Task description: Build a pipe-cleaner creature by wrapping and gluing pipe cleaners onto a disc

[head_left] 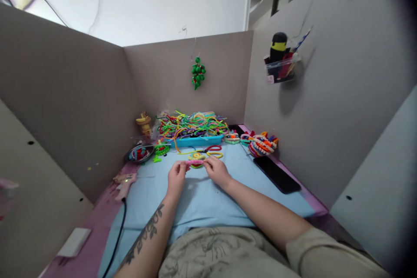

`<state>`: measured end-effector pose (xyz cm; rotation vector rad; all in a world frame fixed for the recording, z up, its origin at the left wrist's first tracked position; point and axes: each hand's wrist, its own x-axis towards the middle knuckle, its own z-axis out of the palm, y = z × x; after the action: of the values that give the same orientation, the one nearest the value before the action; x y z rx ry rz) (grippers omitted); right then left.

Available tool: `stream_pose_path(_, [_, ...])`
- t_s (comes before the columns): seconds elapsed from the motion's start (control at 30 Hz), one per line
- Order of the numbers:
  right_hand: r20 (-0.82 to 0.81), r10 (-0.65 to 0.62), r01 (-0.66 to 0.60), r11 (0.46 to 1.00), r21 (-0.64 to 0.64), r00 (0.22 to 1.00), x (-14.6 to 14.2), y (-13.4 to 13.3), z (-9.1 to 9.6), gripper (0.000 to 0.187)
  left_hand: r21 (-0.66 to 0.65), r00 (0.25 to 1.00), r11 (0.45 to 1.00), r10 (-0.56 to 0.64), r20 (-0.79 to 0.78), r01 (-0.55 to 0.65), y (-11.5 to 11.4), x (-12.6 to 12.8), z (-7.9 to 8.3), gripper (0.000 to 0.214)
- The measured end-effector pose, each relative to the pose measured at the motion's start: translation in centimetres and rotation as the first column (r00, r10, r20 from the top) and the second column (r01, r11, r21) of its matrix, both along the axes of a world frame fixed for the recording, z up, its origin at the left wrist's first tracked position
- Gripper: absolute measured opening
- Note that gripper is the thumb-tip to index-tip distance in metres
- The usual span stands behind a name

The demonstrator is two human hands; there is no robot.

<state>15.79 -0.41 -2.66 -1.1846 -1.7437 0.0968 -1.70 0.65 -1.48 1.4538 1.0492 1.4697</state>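
Note:
A short pink pipe cleaner [194, 162] is stretched level between my two hands above the blue cloth. My left hand [178, 173] pinches its left end, and my right hand [217, 170] pinches the right end. Just behind it lies a small yellow and green pipe-cleaner piece [196, 156], partly hidden by the pink one. Scissors [213, 151] with red and yellow handles rest beyond my right hand. To the left of them sits a green pipe-cleaner figure [160, 149].
A blue tray [198, 141] heaped with colourful pipe cleaners stands at the back. At left are a pink glue gun [125, 184] with a black cord and a round dish [140, 153]. On the right lie a black phone [276, 174] and colourful pipe-cleaner figures [260, 144]. Grey panels enclose the desk.

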Motion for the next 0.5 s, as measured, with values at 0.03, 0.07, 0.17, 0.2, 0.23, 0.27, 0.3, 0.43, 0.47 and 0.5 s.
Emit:
stream_pose_path(0.03, [0.000, -0.001, 0.001, 1.000, 0.002, 1.000, -0.01, -0.07, 0.09, 0.016, -0.011, 1.000, 1.000, 0.004, 0.005, -0.004, 0.02, -0.04, -0.02, 0.039])
stream_pose_path(0.07, [-0.001, -0.001, 0.001, 1.000, 0.003, 1.000, -0.02, -0.14, 0.19, 0.015, -0.022, 1.000, 1.000, 0.008, 0.007, -0.008, 0.05, -0.07, -0.06, 0.040])
stream_pose_path(0.17, [-0.006, 0.013, -0.013, 1.000, 0.014, 1.000, -0.04, -0.31, 0.43, 0.014, -0.053, 1.000, 0.999, 0.014, 0.020, -0.013, 0.20, -0.16, -0.21, 0.040])
stream_pose_path(0.2, [-0.009, 0.023, -0.022, 1.000, 0.019, 1.000, -0.03, -0.33, 0.46, 0.014, -0.062, 1.000, 0.998, 0.011, 0.028, -0.009, 0.28, -0.17, -0.28, 0.040])
stream_pose_path(0.23, [-0.011, 0.032, -0.031, 0.999, 0.026, 0.999, -0.01, -0.33, 0.46, 0.014, -0.068, 0.999, 0.998, 0.008, 0.038, -0.005, 0.37, -0.19, -0.36, 0.040])
stream_pose_path(0.27, [-0.013, 0.041, -0.040, 0.999, 0.031, 0.999, 0.01, -0.30, 0.44, 0.013, -0.072, 0.999, 0.997, 0.006, 0.047, -0.003, 0.45, -0.20, -0.43, 0.041])
stream_pose_path(0.3, [-0.015, 0.048, -0.047, 0.998, 0.033, 0.999, 0.03, -0.27, 0.40, 0.012, -0.072, 0.999, 0.997, 0.007, 0.051, -0.003, 0.53, -0.21, -0.50, 0.041])
stream_pose_path(0.43, [-0.013, 0.063, -0.063, 0.998, 0.000, 0.998, -0.02, -0.16, 0.20, 0.009, -0.027, 0.999, 0.999, 0.037, 0.002, -0.037, 0.72, -0.27, -0.74, 0.038])
stream_pose_path(0.47, [-0.008, 0.069, -0.070, 0.997, -0.017, 0.998, -0.07, -0.17, 0.17, 0.009, -0.008, 0.999, 0.999, 0.044, -0.022, -0.045, 0.73, -0.30, -0.79, 0.037])
stream_pose_path(0.5, [0.000, 0.077, -0.077, 0.996, -0.036, 0.997, -0.12, -0.19, 0.15, 0.009, 0.012, 0.998, 0.999, 0.049, -0.046, -0.049, 0.73, -0.34, -0.84, 0.036])
